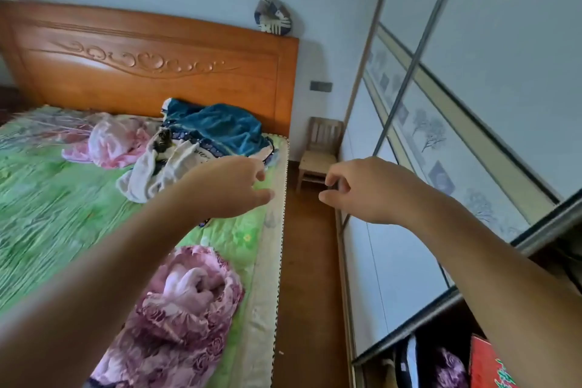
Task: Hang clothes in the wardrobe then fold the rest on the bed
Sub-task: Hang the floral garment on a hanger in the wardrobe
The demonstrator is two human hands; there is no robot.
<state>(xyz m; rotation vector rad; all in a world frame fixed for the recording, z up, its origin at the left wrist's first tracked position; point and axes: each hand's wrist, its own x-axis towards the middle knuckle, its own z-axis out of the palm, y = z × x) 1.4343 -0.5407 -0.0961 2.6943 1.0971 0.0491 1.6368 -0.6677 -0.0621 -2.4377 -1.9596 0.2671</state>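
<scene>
Between a green floral-quilted bed (47,214) and a white sliding-door wardrobe (393,261), a person stretches both bare arms forward. The left hand (233,189) and right hand (356,189) hang loosely curled, gripping nothing. Clothes lie heaped near the carved wooden headboard (151,72): a crumpled teal velvet garment (217,129), a creased white garment (157,173) just beside it, and a pale pink garment (110,145) further left. The reach appears aimed at that heap. Taking one piece by its shoulders, rather than a fistful, would likely keep the others from dragging along and ease hanging.
</scene>
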